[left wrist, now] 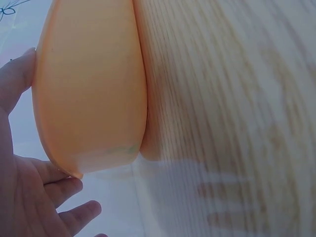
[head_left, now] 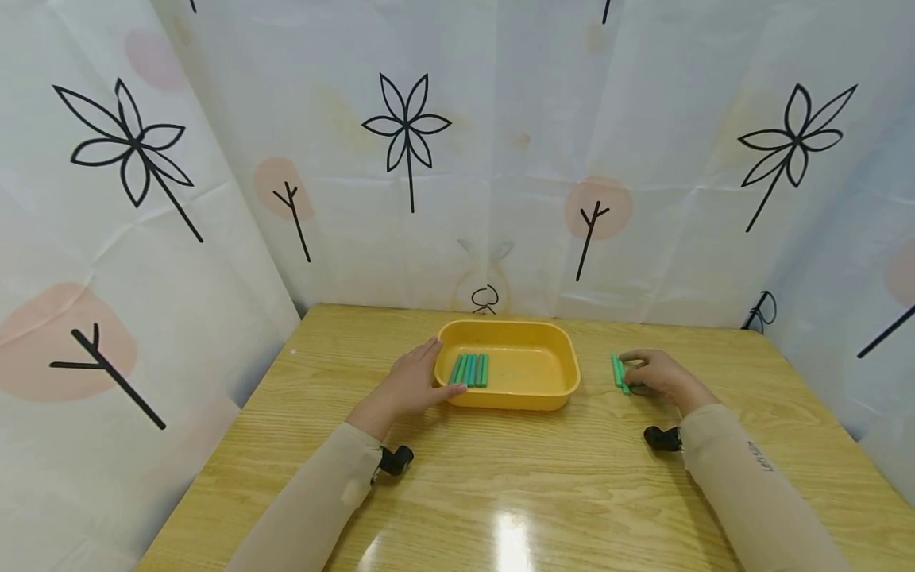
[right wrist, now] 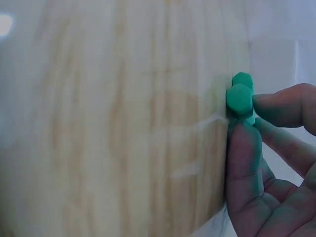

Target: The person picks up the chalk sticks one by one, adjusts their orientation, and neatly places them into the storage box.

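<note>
A yellow plastic tray (head_left: 525, 401) sits on the table, with several short green sticks (head_left: 469, 371) side by side in its left end. My left hand (head_left: 411, 385) spans the tray's left end, its thumb over the near rim. In the left wrist view the extended fingers (left wrist: 81, 215) touch the tray wall (left wrist: 94, 89) only near its corner. Right of the tray, my right hand (head_left: 661, 375) pinches a green stick (right wrist: 240, 99) between thumb and finger. Another green stick (head_left: 616, 370) lies close beside it on the table, partly behind it in the right wrist view.
The wooden table (head_left: 457, 477) ends at a white printed curtain (head_left: 493, 159) behind the tray, and similar cloth hangs on both sides. A black wrist camera (head_left: 395, 460) sticks out from the left sleeve, another (head_left: 662, 438) from the right one.
</note>
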Motion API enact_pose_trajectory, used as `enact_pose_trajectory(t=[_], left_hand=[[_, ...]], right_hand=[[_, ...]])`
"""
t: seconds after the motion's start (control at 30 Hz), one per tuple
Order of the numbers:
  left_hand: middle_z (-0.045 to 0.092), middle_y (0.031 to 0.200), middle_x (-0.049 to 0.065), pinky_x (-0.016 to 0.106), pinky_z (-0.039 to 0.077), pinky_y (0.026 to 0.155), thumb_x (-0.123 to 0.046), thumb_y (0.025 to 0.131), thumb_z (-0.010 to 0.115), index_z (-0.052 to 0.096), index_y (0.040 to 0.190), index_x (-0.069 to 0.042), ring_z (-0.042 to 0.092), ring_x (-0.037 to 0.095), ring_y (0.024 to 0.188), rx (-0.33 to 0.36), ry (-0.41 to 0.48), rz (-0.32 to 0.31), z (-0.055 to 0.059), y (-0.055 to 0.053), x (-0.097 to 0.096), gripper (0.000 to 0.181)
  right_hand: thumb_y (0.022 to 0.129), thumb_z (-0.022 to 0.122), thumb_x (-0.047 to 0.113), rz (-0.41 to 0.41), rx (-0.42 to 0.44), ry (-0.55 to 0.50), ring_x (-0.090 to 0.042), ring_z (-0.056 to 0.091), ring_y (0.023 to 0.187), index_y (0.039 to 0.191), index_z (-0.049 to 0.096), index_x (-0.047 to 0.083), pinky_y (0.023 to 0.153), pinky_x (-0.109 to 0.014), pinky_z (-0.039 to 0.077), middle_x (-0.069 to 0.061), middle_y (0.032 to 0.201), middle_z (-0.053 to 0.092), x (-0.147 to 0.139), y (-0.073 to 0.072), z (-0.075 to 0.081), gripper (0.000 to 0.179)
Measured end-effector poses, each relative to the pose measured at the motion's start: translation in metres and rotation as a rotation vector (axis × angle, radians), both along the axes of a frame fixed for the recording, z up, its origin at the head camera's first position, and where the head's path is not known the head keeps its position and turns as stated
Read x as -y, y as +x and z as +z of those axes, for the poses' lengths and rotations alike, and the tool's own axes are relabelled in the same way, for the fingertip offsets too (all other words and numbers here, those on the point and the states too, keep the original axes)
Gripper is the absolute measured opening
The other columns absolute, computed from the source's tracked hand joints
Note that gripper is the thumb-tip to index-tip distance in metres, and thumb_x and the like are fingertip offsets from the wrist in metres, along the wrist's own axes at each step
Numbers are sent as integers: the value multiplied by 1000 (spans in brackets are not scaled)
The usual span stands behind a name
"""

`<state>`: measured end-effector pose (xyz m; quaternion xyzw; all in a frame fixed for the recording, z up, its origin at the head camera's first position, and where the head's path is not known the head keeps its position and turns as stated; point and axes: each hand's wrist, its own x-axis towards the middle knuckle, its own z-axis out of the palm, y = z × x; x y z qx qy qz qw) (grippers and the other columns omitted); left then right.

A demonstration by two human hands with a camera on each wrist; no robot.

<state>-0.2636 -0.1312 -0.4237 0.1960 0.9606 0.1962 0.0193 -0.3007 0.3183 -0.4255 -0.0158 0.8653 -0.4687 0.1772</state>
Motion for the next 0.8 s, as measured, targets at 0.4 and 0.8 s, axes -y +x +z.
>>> enact_pose_trajectory(t=[0.4,0.8], left_hand=[[19,165,17,54,19,119,-67,91,57,22,158,1,22,35,150,-18,-13,4,0,1,0,102],[18,165,16,54,17,120,-67,92,57,21,158,0,20,35,151,-3,-9,-2,2,3,0,101]], right_hand=[[90,65,5,33,-60,263,-28,59,85,144,38,-14,67,-36,53,-38,122,52,9,5,7,64],[89,62,2,-23,2,105,-22,58,76,146,31,-16,68,-37,57,-24,107,55,6,23,10,67]])
